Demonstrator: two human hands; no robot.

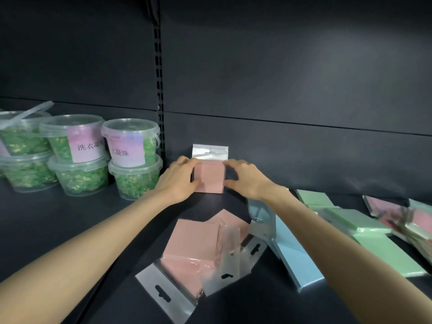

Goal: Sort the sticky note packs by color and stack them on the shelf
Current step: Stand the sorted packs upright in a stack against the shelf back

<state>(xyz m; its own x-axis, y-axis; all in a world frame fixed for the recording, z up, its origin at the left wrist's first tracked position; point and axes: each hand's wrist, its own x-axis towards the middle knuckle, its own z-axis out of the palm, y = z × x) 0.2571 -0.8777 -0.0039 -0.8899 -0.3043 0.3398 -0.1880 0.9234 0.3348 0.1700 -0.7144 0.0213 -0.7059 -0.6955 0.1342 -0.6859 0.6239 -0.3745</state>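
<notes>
A pink sticky note pack [209, 177] in a clear sleeve with a white hang tab stands at the back of the dark shelf [70, 218]. My left hand [178, 177] grips its left edge and my right hand [245, 177] grips its right edge, thumbs low, fingers on top. Nearer to me lie loose pink packs [194, 249] in clear sleeves. Blue packs [294, 256] lie to their right, partly under my right forearm. Green packs [383, 246] lie further right.
Clear plastic tubs of green beads [133, 157], stacked two high with pink labels, fill the shelf's left side close to my left hand. A slotted upright [159, 90] divides the back panel. More pink and green packs [406, 216] lie at the far right edge.
</notes>
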